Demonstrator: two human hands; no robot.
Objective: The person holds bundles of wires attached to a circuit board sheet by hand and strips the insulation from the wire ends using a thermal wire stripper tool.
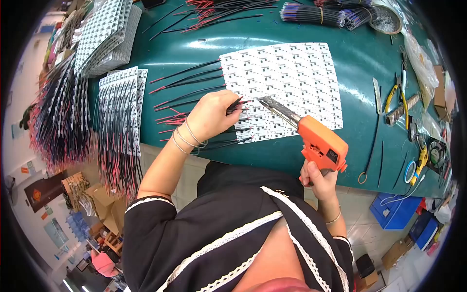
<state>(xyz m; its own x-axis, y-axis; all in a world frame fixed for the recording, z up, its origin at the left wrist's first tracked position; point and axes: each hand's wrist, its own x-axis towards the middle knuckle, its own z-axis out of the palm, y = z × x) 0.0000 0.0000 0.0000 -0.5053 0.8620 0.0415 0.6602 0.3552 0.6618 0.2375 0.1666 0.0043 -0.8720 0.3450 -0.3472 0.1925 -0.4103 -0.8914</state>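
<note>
A white circuit board panel [287, 73] with rows of small dark parts lies on the green table. Along its left edge run several black wires [192, 76] with red ends. My left hand [214, 113] is closed on some black wires at that edge, fingertips pinched together. In my right hand [318, 177] is an orange soldering gun [322, 141], gripped by its handle. Its metal tip points left over the panel, just right of my left fingertips. Whether the tip touches the board I cannot tell.
Wired panels [119, 97] hang over the table's left edge beside a stack of white panels [104, 36]. Wire bundles [316, 14] and a round dish [386, 20] are at the back. Yellow-handled pliers [390, 99], tweezers [377, 96] and blue tape [410, 171] lie right.
</note>
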